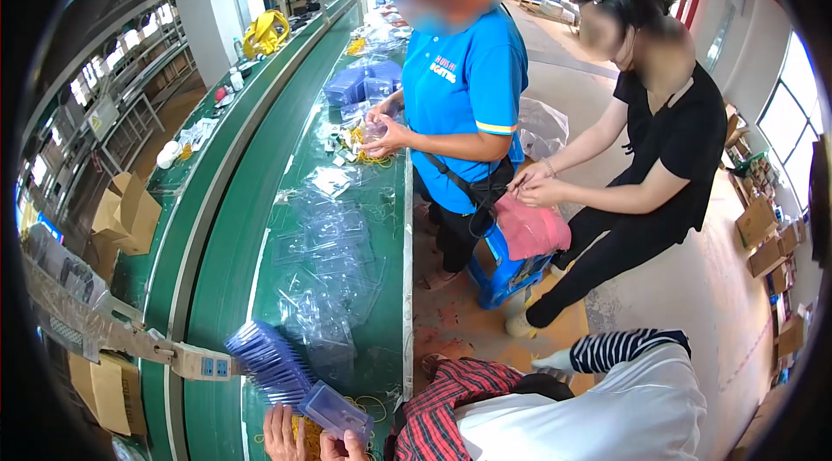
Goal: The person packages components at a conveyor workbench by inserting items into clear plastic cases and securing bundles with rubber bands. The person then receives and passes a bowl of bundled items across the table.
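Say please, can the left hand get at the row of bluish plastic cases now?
Probably yes: the left hand is close to the near end of the row of bluish plastic cases, and nothing visible blocks the way.

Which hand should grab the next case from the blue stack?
Probably your left hand: its fingers are right by the blue stack, while your right hand holds a case.

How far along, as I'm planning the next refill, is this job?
Maybe done: the clear cases spread along the green surface, though I can't confirm. In hand: one bluish case in the right hand, left hand beside it. Apparently left: the stacked cases and yellow cords.
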The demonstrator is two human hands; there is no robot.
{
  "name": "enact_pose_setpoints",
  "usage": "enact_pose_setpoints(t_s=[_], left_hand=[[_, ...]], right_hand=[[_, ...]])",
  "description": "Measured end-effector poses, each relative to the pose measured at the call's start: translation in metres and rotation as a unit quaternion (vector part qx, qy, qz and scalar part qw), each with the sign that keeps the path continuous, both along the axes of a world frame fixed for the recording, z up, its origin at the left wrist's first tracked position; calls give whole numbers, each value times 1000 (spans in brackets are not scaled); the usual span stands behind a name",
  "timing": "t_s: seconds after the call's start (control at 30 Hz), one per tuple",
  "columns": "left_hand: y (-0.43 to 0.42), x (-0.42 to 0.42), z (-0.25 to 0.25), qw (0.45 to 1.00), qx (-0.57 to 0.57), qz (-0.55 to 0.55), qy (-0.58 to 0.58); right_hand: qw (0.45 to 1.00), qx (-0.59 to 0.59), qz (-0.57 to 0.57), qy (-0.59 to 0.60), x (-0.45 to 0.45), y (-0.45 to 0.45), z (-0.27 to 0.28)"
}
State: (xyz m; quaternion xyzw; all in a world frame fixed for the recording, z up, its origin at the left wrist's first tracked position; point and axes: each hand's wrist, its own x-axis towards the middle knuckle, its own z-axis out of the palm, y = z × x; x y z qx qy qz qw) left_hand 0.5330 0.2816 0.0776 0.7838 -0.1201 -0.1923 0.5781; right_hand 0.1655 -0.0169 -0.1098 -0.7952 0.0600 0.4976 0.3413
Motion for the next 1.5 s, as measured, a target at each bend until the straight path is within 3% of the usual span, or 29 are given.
enact_pose_setpoints(t_s=[0.23,0.47,0.6,0.87,1.2,1.4,1.5], left_hand=[[-14,0,1,997,24,-55,-51],[-33,-4,24,985,105,-94,-100],[-38,-6,19,981,138,-122,-63],[-55,-21,1,988,53,-142,8],[-57,-25,-33,977,-21,-196,78],[-60,-26,-28,970,-11,-233,71],[-63,-31,-27,975,-27,-202,88]], right_hand=[[979,53,-183,71,-52,57,-4],[921,84,-366,106,-61,98,-16],[854,95,-495,126,-74,115,-22],[682,107,-704,168,-109,164,-30],[541,133,-803,212,-134,227,-30],[515,142,-822,199,-132,230,-32],[511,143,-825,195,-133,230,-34]])
